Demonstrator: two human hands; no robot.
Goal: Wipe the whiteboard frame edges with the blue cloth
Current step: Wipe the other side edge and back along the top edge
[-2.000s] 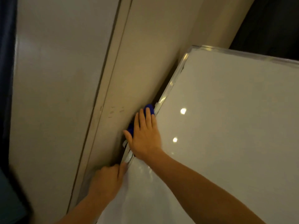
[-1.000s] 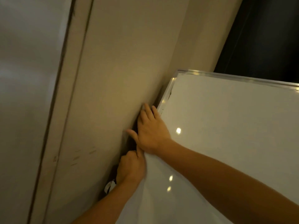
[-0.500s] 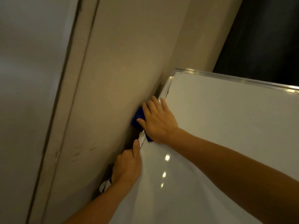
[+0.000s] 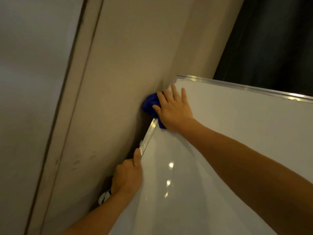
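A whiteboard [image 4: 237,129] with a silver metal frame [image 4: 149,133] leans close to a beige wall. My right hand [image 4: 174,109] lies flat over the blue cloth [image 4: 150,103] and presses it against the frame's left edge, just below the top left corner. The cloth bulges out to the left of my fingers, and a corner of it shows under my palm. Lower down, my left hand [image 4: 127,177] grips the same left edge, thumb pointing up along the frame. The frame's top edge [image 4: 237,86] runs off to the right.
The beige wall [image 4: 118,82] stands right beside the board's left edge, leaving a narrow dark gap. A grey panel [image 4: 30,99] with a dark seam lies further left. A dark area [image 4: 274,39] is behind the board's top. Something small and white [image 4: 103,197] shows beneath my left wrist.
My right hand has slid the blue cloth up the left frame edge toward the top corner. My left hand has stayed gripping the edge lower down, leaving a bare stretch of frame between them.
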